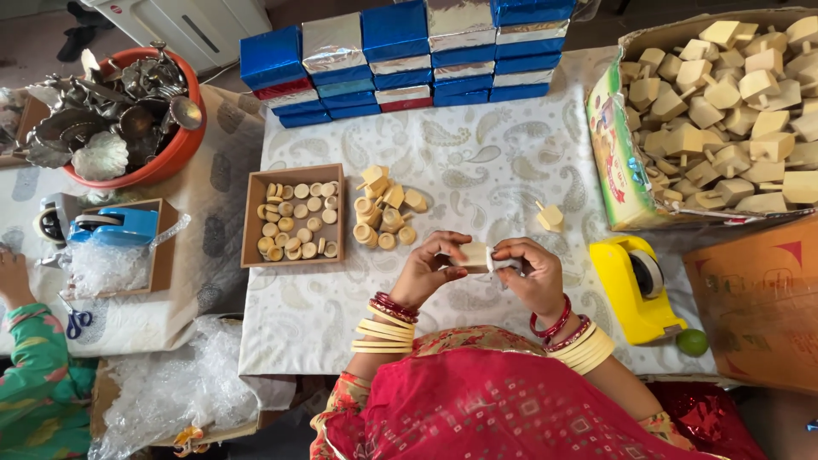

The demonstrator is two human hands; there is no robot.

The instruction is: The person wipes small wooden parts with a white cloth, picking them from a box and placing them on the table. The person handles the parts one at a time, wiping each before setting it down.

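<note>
My left hand (pixel 423 269) and my right hand (pixel 531 271) meet over the white patterned tablecloth (pixel 477 170), both gripping one small pale wooden block (pixel 475 256) between their fingertips. Bangles circle both wrists. Just beyond my hands lies a loose pile of wooden pieces (pixel 383 213), and a single wooden top-shaped piece (pixel 550 216) stands to the right of it. A small brown tray of round wooden discs (pixel 295 217) sits to the left of the pile.
A large cardboard box of wooden blocks (pixel 724 111) stands at the right. A yellow tape dispenser (pixel 635 288) and a green lime (pixel 692 342) are near my right arm. Blue and silver wrapped boxes (pixel 400 60) are stacked at the back. Another person's sleeve (pixel 34 383), a blue tape dispenser (pixel 111 226) and an orange tub of metal items (pixel 128 119) lie left.
</note>
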